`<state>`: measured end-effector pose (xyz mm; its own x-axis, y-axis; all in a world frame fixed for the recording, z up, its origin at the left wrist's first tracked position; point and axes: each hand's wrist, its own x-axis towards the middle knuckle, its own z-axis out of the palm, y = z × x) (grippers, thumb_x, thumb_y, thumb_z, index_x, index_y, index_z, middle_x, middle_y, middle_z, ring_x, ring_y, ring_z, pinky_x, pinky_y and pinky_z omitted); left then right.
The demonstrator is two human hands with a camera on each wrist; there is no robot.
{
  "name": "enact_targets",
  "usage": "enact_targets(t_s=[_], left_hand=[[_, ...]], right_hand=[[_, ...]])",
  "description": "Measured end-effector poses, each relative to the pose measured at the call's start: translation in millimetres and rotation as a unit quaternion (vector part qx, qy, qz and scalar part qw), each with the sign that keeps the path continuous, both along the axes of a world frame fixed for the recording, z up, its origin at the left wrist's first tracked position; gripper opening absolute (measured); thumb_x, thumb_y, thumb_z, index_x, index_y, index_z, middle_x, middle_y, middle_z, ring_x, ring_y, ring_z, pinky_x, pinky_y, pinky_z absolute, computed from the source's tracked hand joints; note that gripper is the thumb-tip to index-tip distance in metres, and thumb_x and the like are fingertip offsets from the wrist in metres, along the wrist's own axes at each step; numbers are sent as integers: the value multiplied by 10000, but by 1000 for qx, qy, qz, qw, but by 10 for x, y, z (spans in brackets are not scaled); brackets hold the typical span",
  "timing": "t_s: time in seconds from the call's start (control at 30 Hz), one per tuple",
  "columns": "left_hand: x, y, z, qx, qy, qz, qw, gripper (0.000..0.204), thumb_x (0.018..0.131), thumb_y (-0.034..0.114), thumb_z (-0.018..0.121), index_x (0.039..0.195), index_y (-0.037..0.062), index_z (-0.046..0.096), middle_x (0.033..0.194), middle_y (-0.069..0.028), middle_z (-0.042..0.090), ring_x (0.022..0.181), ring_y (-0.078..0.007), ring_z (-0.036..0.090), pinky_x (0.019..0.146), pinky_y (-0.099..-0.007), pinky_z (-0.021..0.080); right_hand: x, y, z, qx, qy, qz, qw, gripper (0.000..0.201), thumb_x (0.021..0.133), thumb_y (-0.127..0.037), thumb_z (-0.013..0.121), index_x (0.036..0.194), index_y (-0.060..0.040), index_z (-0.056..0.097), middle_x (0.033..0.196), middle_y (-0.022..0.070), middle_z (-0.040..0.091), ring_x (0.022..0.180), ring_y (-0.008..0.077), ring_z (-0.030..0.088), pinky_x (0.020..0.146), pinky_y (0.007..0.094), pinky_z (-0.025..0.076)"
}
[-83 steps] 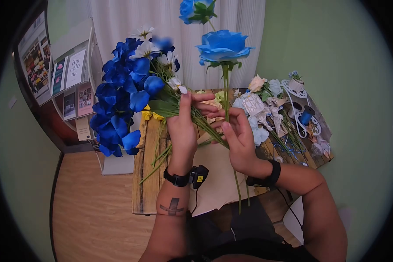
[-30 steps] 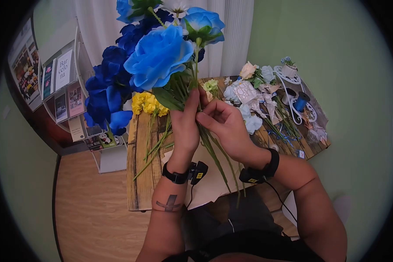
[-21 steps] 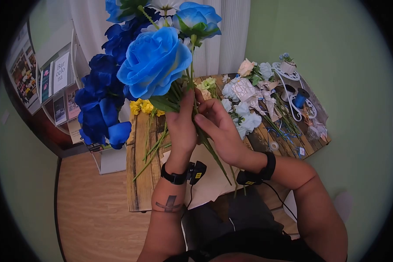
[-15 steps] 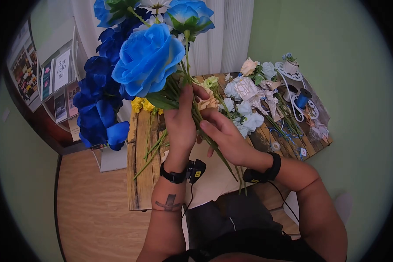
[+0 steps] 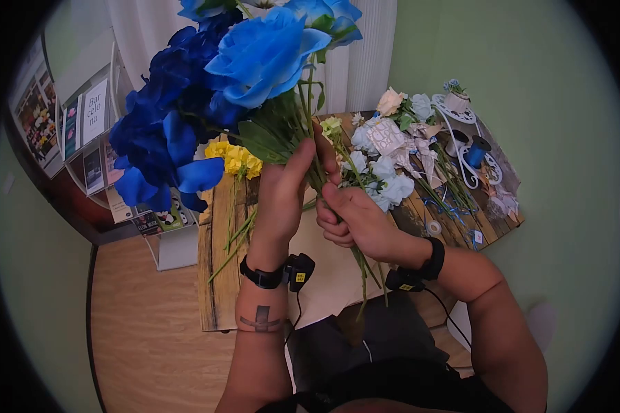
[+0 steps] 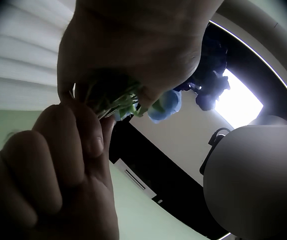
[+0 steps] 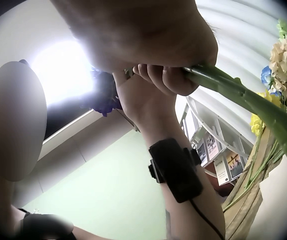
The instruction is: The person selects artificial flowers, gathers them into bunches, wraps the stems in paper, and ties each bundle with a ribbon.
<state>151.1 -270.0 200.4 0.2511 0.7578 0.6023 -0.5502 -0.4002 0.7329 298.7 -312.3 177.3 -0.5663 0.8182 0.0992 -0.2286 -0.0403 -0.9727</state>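
A bouquet of artificial flowers is held up over the table in both hands. Light blue roses [image 5: 265,58] lean over its front, and dark blue blooms [image 5: 165,131] spread on its left. My left hand [image 5: 282,196] grips the bundled stems just under the leaves [image 5: 265,141], thumb in front. Right below it, my right hand [image 5: 362,224] curls its fingers round the same stems. Their free ends [image 5: 365,275] hang beneath it. In the right wrist view, thick green stems [image 7: 248,100] come out of the curled right hand. White flowers at the top are mostly cut off by the frame.
On the wooden table [image 5: 217,296] lie yellow flowers [image 5: 238,160], brown paper [image 5: 324,275] and pale blue flowers [image 5: 389,182]. A blue ribbon spool [image 5: 477,151] stands by a white metal stand [image 5: 461,120] at right. A magazine rack [image 5: 103,144] is at left.
The light blue roses have come from upright at the right into the bouquet. Since half a second ago the bouquet has tilted, and the right hand's fingers have closed round the stems.
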Motion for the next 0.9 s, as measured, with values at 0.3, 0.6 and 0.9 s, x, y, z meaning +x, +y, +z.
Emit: enact_targets(t_s=[0.3, 0.6, 0.9], left_hand=[[144, -36, 20, 14, 18, -64, 998, 559, 1064, 443, 450, 1425, 17, 429, 1288, -215, 615, 1169, -290, 621, 1035, -421, 462], [67, -1, -97, -17, 34, -84, 996, 450, 1107, 375, 380, 1238, -31, 523, 997, -136, 644, 1004, -255, 639, 873, -334, 526], [64, -74, -42, -72, 76, -8, 994, 377, 1114, 349, 382, 1142, 13, 551, 971, -96, 681, 705, -77, 570, 649, -189, 491]], right_hand=[[201, 44, 219, 63, 48, -45, 996, 534, 1082, -534, 380, 762, -109, 417, 593, -60, 298, 476, 55, 234, 443, 245, 180], [159, 86, 222, -76, 50, 51, 994, 533, 1066, -584, 354, 821, -118, 435, 584, -61, 243, 463, 56, 186, 437, 241, 157], [49, 20, 296, 19, -4, -86, 996, 483, 1103, -510, 278, 1244, -114, 516, 662, -22, 367, 497, 68, 278, 432, 230, 226]])
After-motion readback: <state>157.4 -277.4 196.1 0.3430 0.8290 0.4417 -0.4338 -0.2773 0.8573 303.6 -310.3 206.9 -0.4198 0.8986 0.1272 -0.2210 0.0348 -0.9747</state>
